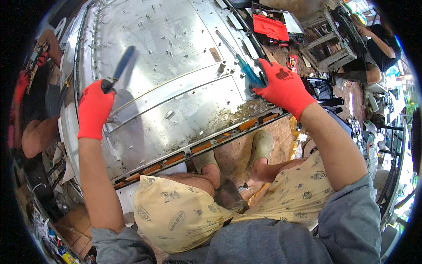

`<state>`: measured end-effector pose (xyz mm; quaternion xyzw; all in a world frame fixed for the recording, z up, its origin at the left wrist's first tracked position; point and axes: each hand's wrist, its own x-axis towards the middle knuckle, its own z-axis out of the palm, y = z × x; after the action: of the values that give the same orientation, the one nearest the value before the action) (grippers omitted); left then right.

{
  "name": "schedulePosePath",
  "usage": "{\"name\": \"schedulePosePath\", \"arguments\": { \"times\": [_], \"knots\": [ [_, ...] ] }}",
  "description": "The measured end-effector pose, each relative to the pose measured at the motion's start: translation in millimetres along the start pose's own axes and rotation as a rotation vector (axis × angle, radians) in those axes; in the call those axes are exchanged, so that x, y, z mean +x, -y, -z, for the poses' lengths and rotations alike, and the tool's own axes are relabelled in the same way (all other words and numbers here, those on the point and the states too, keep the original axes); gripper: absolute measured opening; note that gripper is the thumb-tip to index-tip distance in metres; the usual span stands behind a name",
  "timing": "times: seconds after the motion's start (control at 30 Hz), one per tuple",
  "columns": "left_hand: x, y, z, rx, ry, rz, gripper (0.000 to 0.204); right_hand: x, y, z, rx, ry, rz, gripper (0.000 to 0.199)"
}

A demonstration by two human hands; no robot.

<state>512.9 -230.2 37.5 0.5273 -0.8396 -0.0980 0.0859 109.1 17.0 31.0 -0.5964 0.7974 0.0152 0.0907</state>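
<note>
My left hand (96, 108), in a red glove with dark fingertips, is closed above the left part of a large silver metal panel (171, 48). It grips a tool with a blurred dark blue handle (125, 63), which points up and away; its exact kind I cannot make out. Over the panel's right edge, my right hand (281, 86), gloved alike, is closed around the teal handle of a long screwdriver (247, 69). The screwdriver's shaft slants far and left across the panel. Several short studs stick up from the panel, and dirt (237, 113) lies along its near edge.
An open red toolbox (270, 27) and a wooden frame (323, 42) stand at the far right. One person (381, 46) sits beyond them; another (37, 101), with red gloves, is at the left. Orange strips (206, 145) line the panel's near side, close to my feet.
</note>
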Motion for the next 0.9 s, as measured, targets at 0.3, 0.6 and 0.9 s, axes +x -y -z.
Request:
{"name": "schedulePosePath", "arguments": {
  "times": [0.3, 0.6, 0.9],
  "knots": [
    [35, 92, 7, 0.032, -0.084, 0.031, 0.027, 13, 4, 8, 0.314, 0.007, -0.179, 0.045],
    [32, 137, -5, -0.148, -0.293, 0.113, 0.028, -3, -31, 78, 0.73, -0.304, 0.062, 0.023],
    [17, 149, -12, 0.237, -0.287, 0.339, 0.035, -40, -20, 113, 0.873, -0.513, 0.162, 0.04]
  ]
}}
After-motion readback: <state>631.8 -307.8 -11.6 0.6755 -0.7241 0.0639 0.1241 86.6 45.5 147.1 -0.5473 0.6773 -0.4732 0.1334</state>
